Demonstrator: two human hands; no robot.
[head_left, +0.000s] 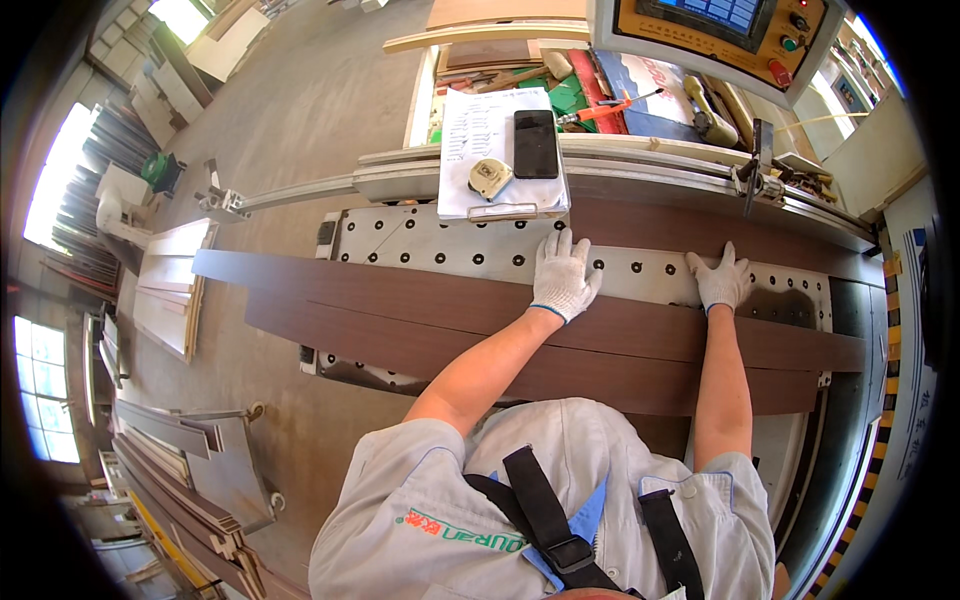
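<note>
Both gloved hands, left (563,275) and right (720,280), spread flat on the far edge of long dark-brown wood-grain boards (520,325). Probably best keeping pressure even, edges flush along the perforated metal surface (440,245).

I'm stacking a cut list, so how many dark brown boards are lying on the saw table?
2: one dark brown board under both gloved hands, another nearer the person. More may lie hidden beneath.

This is a woodworking workshop. A panel saw bed (450,245) with a control panel (720,30) behind it carries long dark wood boards (420,310). More boards (190,480) are stacked on the concrete floor (300,120) to its left.
</note>
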